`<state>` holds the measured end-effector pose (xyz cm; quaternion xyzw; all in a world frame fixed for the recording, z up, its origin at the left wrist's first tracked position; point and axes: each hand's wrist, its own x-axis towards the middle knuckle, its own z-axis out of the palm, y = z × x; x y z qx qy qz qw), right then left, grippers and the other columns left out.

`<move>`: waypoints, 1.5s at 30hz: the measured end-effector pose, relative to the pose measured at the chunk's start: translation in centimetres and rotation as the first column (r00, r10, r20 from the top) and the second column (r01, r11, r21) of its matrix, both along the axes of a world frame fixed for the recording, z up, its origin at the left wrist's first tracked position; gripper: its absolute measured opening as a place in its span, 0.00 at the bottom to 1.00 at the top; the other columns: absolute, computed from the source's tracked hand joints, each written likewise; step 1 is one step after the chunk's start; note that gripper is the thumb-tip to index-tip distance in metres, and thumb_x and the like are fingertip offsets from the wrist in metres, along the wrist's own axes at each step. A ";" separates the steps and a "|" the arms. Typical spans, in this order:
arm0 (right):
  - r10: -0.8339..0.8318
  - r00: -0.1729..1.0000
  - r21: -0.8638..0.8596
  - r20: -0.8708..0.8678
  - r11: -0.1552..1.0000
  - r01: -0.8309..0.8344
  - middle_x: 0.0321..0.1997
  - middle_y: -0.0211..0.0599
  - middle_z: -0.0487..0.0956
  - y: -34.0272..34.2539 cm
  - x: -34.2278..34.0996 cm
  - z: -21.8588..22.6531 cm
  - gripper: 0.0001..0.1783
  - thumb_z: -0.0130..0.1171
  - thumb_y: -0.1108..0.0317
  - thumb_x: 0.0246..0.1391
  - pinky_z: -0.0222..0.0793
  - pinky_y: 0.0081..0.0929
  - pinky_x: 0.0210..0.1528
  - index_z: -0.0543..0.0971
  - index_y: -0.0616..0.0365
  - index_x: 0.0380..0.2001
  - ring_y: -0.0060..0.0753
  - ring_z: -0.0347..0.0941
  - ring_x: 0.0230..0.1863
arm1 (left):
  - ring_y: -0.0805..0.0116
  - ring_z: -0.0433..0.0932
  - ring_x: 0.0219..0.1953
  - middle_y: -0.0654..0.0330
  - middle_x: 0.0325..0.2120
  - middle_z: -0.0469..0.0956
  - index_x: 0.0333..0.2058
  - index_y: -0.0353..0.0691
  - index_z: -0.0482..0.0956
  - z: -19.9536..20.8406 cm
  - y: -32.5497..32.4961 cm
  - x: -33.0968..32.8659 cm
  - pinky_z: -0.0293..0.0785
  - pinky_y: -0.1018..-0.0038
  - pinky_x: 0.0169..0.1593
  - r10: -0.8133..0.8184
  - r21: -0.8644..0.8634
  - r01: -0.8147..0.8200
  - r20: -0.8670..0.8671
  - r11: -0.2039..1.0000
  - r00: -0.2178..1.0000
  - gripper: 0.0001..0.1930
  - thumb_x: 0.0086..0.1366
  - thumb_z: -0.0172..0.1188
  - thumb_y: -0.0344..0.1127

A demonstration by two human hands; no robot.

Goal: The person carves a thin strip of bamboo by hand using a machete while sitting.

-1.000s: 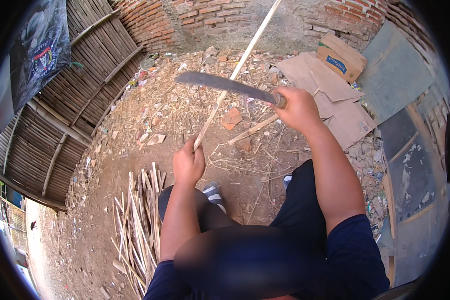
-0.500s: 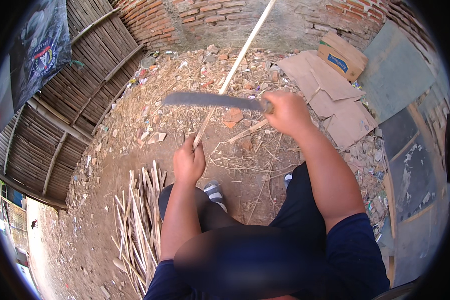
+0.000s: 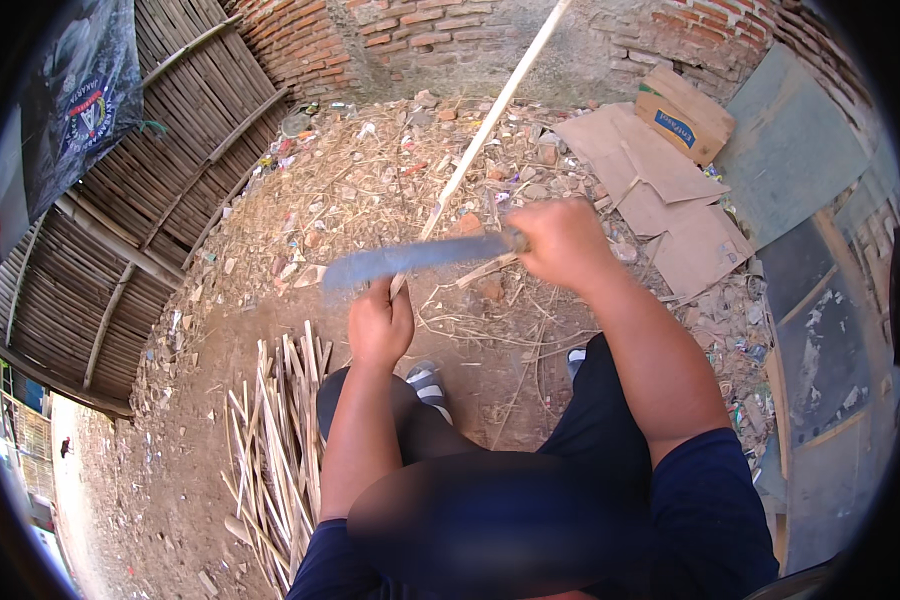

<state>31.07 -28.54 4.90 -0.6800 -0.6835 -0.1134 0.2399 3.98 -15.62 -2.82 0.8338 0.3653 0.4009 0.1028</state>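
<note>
My left hand (image 3: pixel 380 325) is closed around the lower end of a long pale wooden stick (image 3: pixel 495 115). The stick slants up and away to the right, and its far end runs out of the picture's top edge. In my right hand (image 3: pixel 568 240) is the handle of a machete (image 3: pixel 410 260). Its dark blade points left and lies across the stick just above my left fist, a little blurred by motion. Whether the blade touches the stick, I cannot tell. Beside my left leg, a bundle of similar thin sticks (image 3: pixel 280 440) lies on the ground.
Rubble and dry plant scraps (image 3: pixel 370 170) cover the ground ahead, up to a brick wall (image 3: pixel 420 50). A bamboo-slat wall (image 3: pixel 200 100) stands left. To the right are flattened cardboard (image 3: pixel 635 175), a cardboard box (image 3: pixel 710 125) and leaning boards (image 3: pixel 795 140).
My right hand has brought the machete down along the stick, closer to my left fist. The stick's far end has tipped slightly right; my left hand has barely moved.
</note>
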 end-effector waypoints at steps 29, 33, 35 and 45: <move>-0.156 0.966 0.103 -0.206 0.978 0.180 0.32 0.41 0.84 -0.3 2.9 -0.7 0.13 0.70 0.62 0.50 0.78 0.47 0.40 0.85 0.48 0.40 0.50 0.83 0.37 | 0.33 0.84 0.41 0.34 0.32 0.82 0.52 0.34 0.82 1.5 -1.5 0.0 0.78 0.52 0.45 0.087 -0.189 -0.095 -0.053 0.977 0.995 0.18 0.73 0.57 0.42; -0.049 0.998 -0.010 -0.026 0.999 0.049 0.33 0.40 0.85 -0.5 0.4 -1.0 0.14 0.72 0.64 0.46 0.78 0.46 0.39 0.85 0.50 0.38 0.51 0.83 0.37 | 0.34 0.84 0.41 0.36 0.33 0.83 0.53 0.36 0.82 1.2 -1.2 0.4 0.78 0.51 0.46 0.021 -0.146 -0.025 -0.025 0.989 0.999 0.18 0.71 0.57 0.40; 0.007 1.000 -0.042 0.026 0.999 -0.006 0.33 0.40 0.85 -0.1 -0.8 -0.8 0.14 0.72 0.64 0.45 0.78 0.47 0.39 0.85 0.49 0.38 0.51 0.83 0.37 | 0.36 0.84 0.41 0.38 0.35 0.85 0.54 0.40 0.83 -0.7 0.6 -0.6 0.79 0.49 0.46 -0.059 0.035 0.059 -0.005 0.998 0.998 0.18 0.69 0.57 0.39; -0.306 0.898 0.006 -0.317 0.946 0.325 0.32 0.45 0.85 0.6 4.5 -1.0 0.21 0.71 0.49 0.57 0.77 0.48 0.40 0.86 0.51 0.47 0.51 0.83 0.38 | 0.32 0.83 0.39 0.34 0.30 0.82 0.53 0.34 0.82 1.9 -1.3 0.0 0.77 0.49 0.44 0.108 -0.219 -0.142 -0.158 0.965 0.982 0.19 0.72 0.57 0.42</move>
